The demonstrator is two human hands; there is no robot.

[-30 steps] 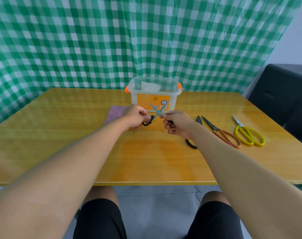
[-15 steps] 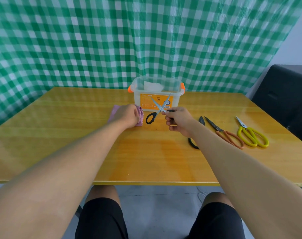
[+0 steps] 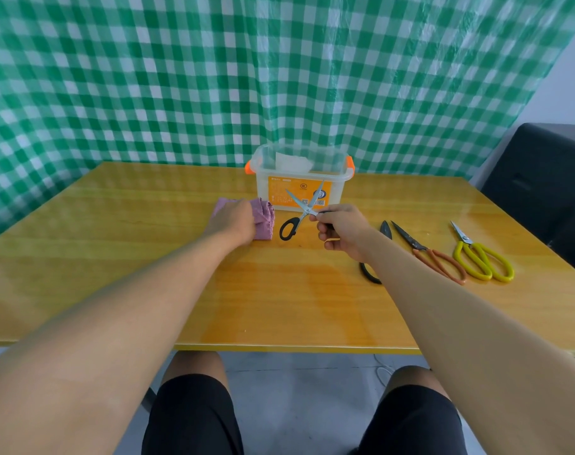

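Black-handled scissors point(image 3: 296, 218) stand with their blades spread apart in front of the clear box. My right hand point(image 3: 341, 231) grips one of their handles, and the other handle loop hangs free to the left. My left hand point(image 3: 235, 221) lies on a folded purple cloth point(image 3: 263, 218) on the table, fingers curled round its bunched edge.
A clear plastic box point(image 3: 299, 182) with orange clips and an orange label stands behind the hands. Right of my forearm lie black scissors point(image 3: 385, 229), orange-handled scissors point(image 3: 433, 254) and yellow-handled scissors point(image 3: 479, 259) on the wooden table point(image 3: 115, 257). A dark chair point(image 3: 548, 192) is at far right.
My left hand let go of the scissors' handle and moved left onto the purple cloth. My right hand kept the open scissors.
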